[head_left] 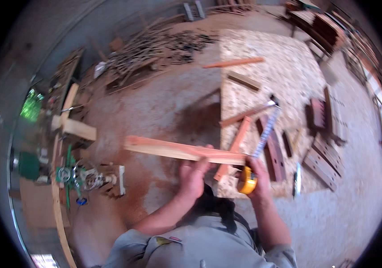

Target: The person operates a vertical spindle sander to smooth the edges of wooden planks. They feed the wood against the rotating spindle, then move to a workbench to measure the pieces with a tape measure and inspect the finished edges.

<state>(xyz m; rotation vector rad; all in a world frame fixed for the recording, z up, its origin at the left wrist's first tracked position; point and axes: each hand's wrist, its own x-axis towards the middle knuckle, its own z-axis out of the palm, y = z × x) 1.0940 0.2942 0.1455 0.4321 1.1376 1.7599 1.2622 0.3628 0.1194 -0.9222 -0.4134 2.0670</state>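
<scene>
A long squared piece of wood (173, 149), reddish on top and pale along its near side, lies crosswise in front of me. My left hand (194, 175) is closed on it near the middle, thumb against the near side. Around a yellow tape measure (247, 180) my right hand (258, 175) is closed, beside the wood's right end; whether its fingers also press the wood is unclear. Just beyond, on the speckled board tabletop (284, 53), are a reddish strip (241, 131), a brown stick (246, 114) and a pale blade with markings (267, 131) meeting the stick at a dark corner.
More wood pieces (243, 80) and a dark red-brown block (272, 149) lie on the tabletop, with a slim silver tool (297, 179) near its edge. Drilled beams (322, 161) are at the right. A green machine (28, 165) stands left; scrap sticks (150, 53) are piled behind.
</scene>
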